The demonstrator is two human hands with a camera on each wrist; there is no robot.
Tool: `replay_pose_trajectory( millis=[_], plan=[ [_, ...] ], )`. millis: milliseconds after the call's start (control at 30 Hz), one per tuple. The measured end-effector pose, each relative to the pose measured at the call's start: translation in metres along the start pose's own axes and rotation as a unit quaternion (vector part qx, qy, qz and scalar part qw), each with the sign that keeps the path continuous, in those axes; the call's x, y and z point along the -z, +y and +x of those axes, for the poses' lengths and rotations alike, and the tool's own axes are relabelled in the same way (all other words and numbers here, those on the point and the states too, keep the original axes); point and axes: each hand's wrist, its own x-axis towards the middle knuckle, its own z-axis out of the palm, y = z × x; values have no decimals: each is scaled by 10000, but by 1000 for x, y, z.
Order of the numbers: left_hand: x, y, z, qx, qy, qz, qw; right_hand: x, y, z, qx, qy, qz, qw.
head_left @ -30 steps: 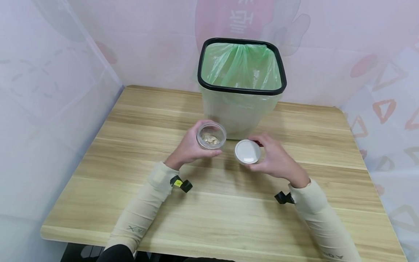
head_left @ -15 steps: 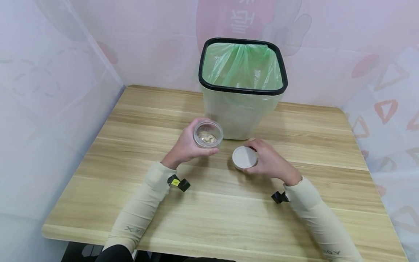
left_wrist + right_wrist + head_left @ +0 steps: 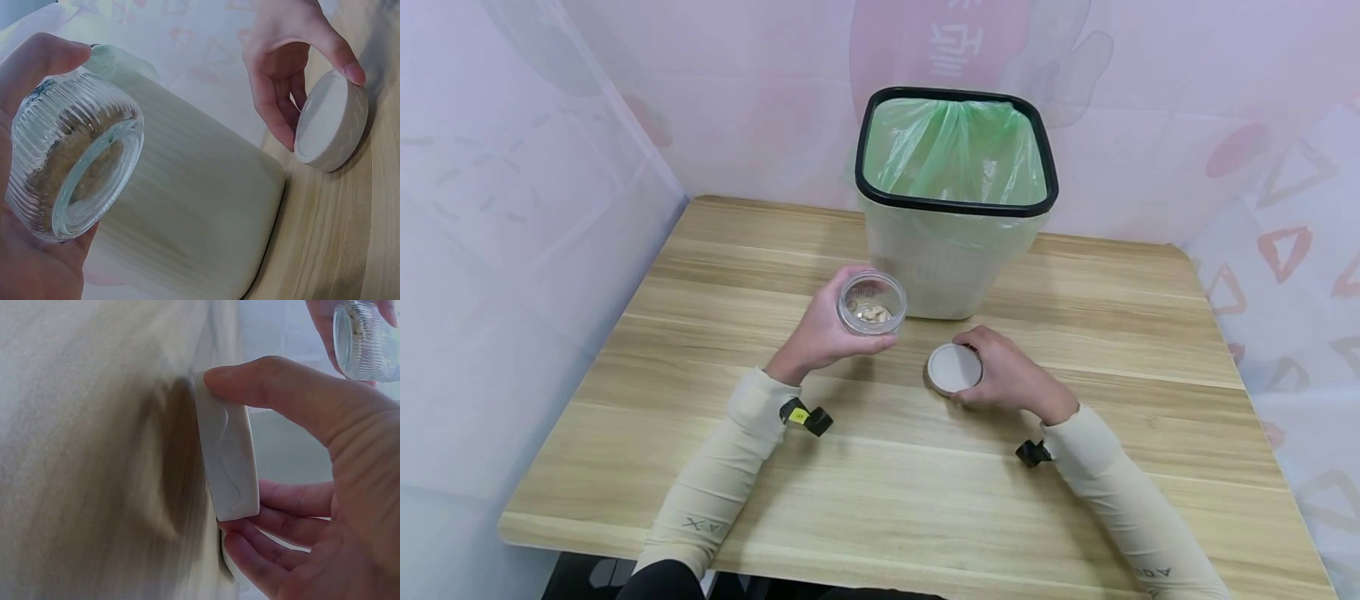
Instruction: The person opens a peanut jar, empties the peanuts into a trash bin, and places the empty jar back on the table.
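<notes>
My left hand grips a clear ribbed glass jar by its sides, above the table in front of the bin. The jar's open mouth faces up toward the head camera, and small pale-brown bits lie at its bottom. To the right, my right hand holds a round white lid by its edge, thumb on the near side and fingers on the far side. In the right wrist view the lid has a wavy line on its side and is held close over the wood, casting a shadow.
A pale bin with a black rim and a green bag liner stands at the back middle of the wooden table. Printed cloth walls rise behind and at both sides.
My right hand has lowered the lid toward the table, moving slightly left and nearer to me. My left hand has shifted a little left with the jar.
</notes>
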Motion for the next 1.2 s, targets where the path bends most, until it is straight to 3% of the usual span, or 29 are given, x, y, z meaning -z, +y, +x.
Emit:
replay_pose_trajectory(
  millis=[567, 867, 1200],
  plan=[
    [8, -1, -2, -34, -53, 93, 9999, -5, 0, 1, -91, -124, -72, 9999],
    [18, -1, -6, 108, 47, 193, 9997, -7, -2, 1, -51, -110, -178, 9998],
    [26, 1, -4, -47, 178, 345, 9992, -6, -2, 1, -77, -167, -234, 9996]
  ],
)
